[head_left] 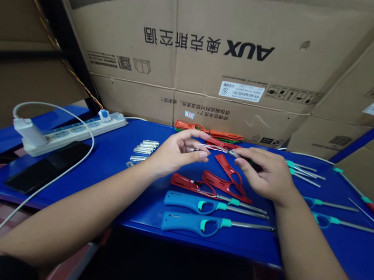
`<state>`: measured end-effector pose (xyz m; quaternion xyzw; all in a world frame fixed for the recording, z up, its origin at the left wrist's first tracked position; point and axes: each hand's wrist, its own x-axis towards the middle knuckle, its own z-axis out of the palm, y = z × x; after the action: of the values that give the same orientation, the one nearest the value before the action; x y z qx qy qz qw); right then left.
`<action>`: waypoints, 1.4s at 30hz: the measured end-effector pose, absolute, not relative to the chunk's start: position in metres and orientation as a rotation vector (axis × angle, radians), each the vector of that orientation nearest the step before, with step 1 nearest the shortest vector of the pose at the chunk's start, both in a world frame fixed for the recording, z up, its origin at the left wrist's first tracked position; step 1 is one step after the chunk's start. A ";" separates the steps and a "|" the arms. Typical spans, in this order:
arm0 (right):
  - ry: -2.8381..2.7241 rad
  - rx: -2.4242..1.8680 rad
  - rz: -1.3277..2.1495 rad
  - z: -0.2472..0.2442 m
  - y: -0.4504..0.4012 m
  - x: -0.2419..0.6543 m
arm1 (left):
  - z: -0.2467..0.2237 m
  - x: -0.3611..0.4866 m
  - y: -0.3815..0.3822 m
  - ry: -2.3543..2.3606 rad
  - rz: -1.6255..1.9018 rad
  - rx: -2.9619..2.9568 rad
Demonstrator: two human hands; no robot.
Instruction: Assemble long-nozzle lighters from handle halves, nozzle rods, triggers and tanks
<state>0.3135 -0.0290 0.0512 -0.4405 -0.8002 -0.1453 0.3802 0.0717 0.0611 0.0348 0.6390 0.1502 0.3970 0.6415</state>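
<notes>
Above the blue table, my left hand pinches a small part with thin white wires. The wires run across to my right hand, whose fingers are closed around a dark-handled tool with a metal tip near the wires. Below my hands lie red lighter casings, one with a metal tube attached. Two blue lighters with turquoise triggers lie at the front edge, tubes toward the right. Behind my hands are orange and red casings.
Small metallic parts are grouped left of my left hand. A white power strip with a plugged-in charger and cable, and a black phone-like slab, lie farther left. More tubes and lighters lie right. Cardboard stands behind.
</notes>
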 end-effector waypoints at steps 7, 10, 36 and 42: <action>-2.013 -1.125 -0.382 0.053 -0.030 0.314 | 0.038 0.073 0.060 0.362 0.942 1.360; -2.008 -1.125 -0.383 0.052 -0.029 0.314 | 0.038 0.073 0.060 0.378 0.978 1.348; -2.015 -1.128 -0.379 0.048 -0.028 0.314 | 0.035 0.076 0.053 0.483 1.191 1.499; -2.074 -1.112 -0.351 0.049 -0.028 0.315 | 0.033 0.075 0.056 0.469 1.060 1.483</action>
<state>0.3150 -0.0284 0.0495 -0.4339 -0.8090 -0.1371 0.3720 0.0753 0.0563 0.0327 0.6367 0.2014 0.4550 0.5890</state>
